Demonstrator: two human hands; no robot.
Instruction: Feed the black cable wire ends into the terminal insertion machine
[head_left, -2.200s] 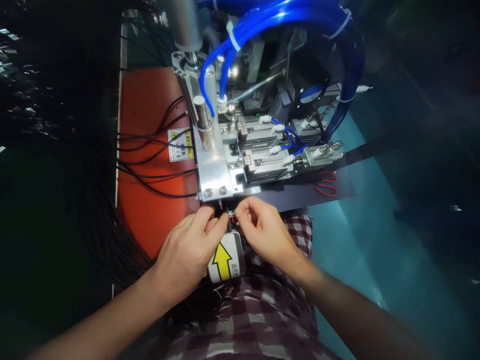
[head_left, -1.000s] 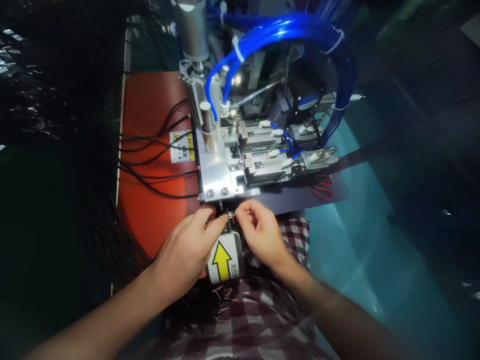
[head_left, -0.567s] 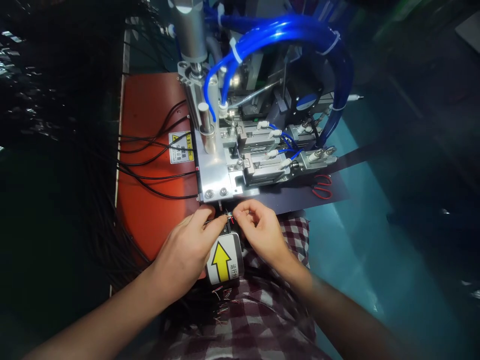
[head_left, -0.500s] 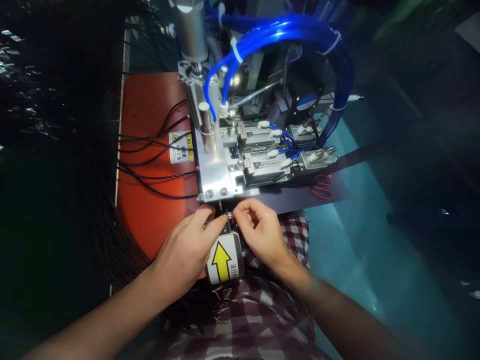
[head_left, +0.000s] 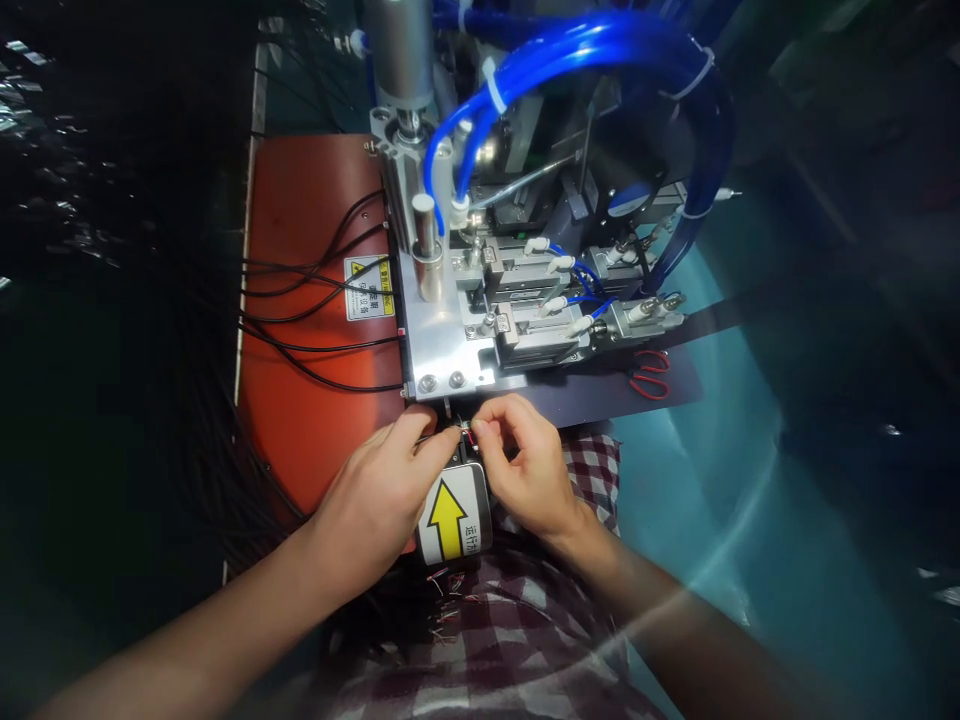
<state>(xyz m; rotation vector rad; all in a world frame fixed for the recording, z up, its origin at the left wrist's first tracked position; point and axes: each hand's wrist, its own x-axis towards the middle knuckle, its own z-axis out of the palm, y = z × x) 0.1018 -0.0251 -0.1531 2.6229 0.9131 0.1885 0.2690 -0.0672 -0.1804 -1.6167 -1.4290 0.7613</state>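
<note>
Red wire point(head_left: 472, 437) between fingertips. Right hand point(head_left: 527, 465) pinched closed; left hand point(head_left: 384, 482) curled, closure unclear. Items held: too small to tell.

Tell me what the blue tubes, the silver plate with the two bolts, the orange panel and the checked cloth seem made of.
Blue tubes: likely flexible plastic, glossy, with bright highlights along their bend.
Silver plate: metal, probably aluminium or steel, smooth with bright reflections.
Orange panel: smooth satin finish; painted metal or plastic, unclear which.
Checked cloth: matt fabric, showing soft folds.
</note>
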